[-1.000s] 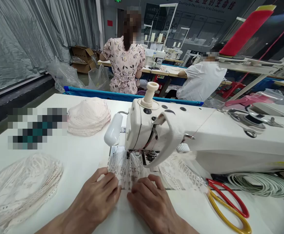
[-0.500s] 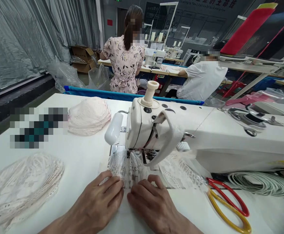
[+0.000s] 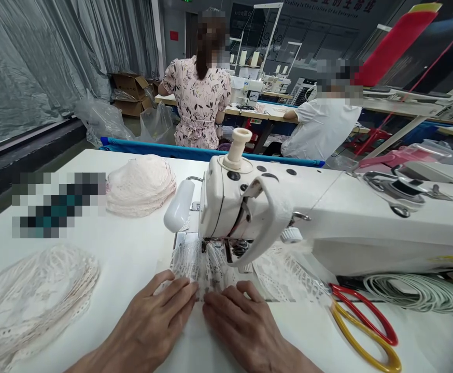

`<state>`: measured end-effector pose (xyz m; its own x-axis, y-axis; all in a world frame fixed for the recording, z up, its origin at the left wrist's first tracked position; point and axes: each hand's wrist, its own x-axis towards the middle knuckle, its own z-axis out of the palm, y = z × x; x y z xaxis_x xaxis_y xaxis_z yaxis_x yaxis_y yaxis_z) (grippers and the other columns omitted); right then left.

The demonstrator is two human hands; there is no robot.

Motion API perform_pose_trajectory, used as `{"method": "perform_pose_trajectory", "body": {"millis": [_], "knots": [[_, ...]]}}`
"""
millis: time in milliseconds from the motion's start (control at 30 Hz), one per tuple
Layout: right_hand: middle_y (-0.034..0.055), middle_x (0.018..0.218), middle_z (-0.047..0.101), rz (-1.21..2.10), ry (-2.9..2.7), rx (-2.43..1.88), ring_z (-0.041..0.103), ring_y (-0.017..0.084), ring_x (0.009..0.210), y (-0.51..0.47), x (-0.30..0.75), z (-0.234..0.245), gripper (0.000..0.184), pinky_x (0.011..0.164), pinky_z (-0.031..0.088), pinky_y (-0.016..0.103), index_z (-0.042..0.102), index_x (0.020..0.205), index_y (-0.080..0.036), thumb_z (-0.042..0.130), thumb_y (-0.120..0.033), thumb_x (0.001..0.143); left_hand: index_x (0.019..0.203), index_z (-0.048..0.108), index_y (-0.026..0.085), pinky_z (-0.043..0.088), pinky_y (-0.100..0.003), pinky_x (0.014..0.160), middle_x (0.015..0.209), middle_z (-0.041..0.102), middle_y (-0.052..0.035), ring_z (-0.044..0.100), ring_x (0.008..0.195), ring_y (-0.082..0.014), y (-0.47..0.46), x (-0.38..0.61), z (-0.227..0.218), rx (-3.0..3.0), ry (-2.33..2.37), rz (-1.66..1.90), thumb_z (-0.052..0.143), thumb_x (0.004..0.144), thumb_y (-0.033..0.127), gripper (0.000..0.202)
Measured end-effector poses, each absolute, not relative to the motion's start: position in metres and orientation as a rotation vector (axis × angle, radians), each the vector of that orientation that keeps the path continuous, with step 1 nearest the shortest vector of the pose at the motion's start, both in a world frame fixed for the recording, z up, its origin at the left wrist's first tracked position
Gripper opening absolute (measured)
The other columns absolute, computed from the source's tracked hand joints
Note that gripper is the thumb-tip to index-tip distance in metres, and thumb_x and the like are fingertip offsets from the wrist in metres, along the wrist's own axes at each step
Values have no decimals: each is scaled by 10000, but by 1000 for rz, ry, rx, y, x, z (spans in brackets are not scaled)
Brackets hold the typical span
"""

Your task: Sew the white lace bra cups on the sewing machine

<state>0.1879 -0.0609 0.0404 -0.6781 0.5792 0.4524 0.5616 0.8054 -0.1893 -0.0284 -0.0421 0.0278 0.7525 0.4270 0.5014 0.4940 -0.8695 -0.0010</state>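
White lace fabric [image 3: 187, 259] lies gathered beneath the presser foot of a white sewing machine [image 3: 257, 202]. On its left near edge rests my left hand [image 3: 154, 313], fingers bent together and pressing the lace. My right hand [image 3: 242, 321] is closed on the near edge just to the right, thumb side close to the left fingertips. Under the machine arm, more lace spreads out to the right of the needle area. The fingertips partly cover the fabric edge they hold.
Lace pieces [image 3: 36, 300] are stacked at the left, with pale pink pieces [image 3: 141, 186] behind. Scissors with red and yellow handles [image 3: 361, 347] and coiled pale cord [image 3: 416, 292] lie right. A blue bar [image 3: 152, 146] edges the table; two people sit beyond it.
Both hands stay at the lace by the needle. My left fingers have straightened slightly, and the view has shifted a little. The lace has hardly moved.
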Motion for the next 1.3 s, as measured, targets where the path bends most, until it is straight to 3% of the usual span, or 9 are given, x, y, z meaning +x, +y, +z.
{"method": "perform_pose_trajectory", "body": {"millis": [267, 400, 567, 667, 767, 833, 1067, 1200, 1300], "knots": [[69, 944, 680, 24, -2486, -818, 567, 160, 777, -61, 187, 45, 234, 665, 359, 353, 615, 944, -113, 385, -78, 965, 1017, 654, 44, 350, -400, 943, 1071, 674, -140, 567, 1053, -224, -47, -26, 28, -2818, -673, -856, 314, 963, 50, 344], [68, 910, 682, 19, -2475, -819, 563, 158, 758, -61, 187, 45, 215, 656, 350, 349, 620, 941, -105, 407, -80, 960, 1058, 647, 63, 342, -414, 945, 1050, 681, -129, 572, 1035, -227, -46, -25, 28, -2794, -669, -790, 358, 952, 64, 309], [56, 839, 672, 5, -2475, -814, 558, 153, 721, -61, 187, 44, 201, 644, 330, 336, 623, 924, -110, 426, -73, 946, 974, 671, 88, 360, -402, 927, 1013, 685, -122, 579, 1019, -226, -47, -24, 24, -2787, -688, -831, 363, 953, 82, 308], [56, 839, 668, 30, -2460, -827, 570, 169, 748, -59, 186, 43, 234, 668, 345, 340, 624, 908, -121, 463, -277, 978, 980, 666, 95, 358, -395, 936, 1016, 681, -115, 579, 1021, -218, -47, -23, 24, -2787, -692, -871, 356, 957, 88, 312], [92, 905, 675, 22, -2403, -872, 586, 206, 857, -55, 185, 40, 525, 753, 377, 370, 623, 969, -112, 413, -591, 915, 963, 665, 105, 360, -380, 911, 953, 684, -97, 589, 964, -197, -43, -21, 28, -2785, -705, -935, 346, 957, 84, 319], [107, 930, 682, -43, -2347, -900, 594, 216, 869, -50, 186, 38, 637, 791, 380, 386, 622, 975, -107, 397, -690, 850, 962, 659, 106, 359, -366, 880, 907, 675, -85, 592, 891, -179, -38, -19, 32, -2811, -702, -928, 327, 959, 86, 333], [120, 956, 695, -205, -2435, -1024, 602, 252, 870, -22, 194, 43, 703, 877, 391, 442, 609, 1113, -119, 486, -722, 771, 1003, 607, 129, 340, -369, 933, 874, 634, -47, 577, 834, -173, -7, -9, 35, -2829, -774, -755, 448, 887, 68, 206], [88, 890, 687, -283, -2371, -1089, 586, 243, 876, -12, 196, 42, 561, 847, 421, 388, 670, 997, -184, 563, -682, 763, 984, 605, 182, 344, -376, 949, 892, 641, -32, 577, 842, -178, 8, -6, 28, -2803, -794, -823, 483, 904, 147, 151], [83, 832, 675, -258, -2360, -1119, 587, 241, 853, -10, 197, 36, 574, 856, 427, 387, 664, 1005, -164, 563, -677, 767, 1009, 612, 189, 366, -356, 929, 915, 648, -38, 576, 881, -183, 13, -7, 25, -2803, -810, -835, 474, 924, 166, 164]]}}
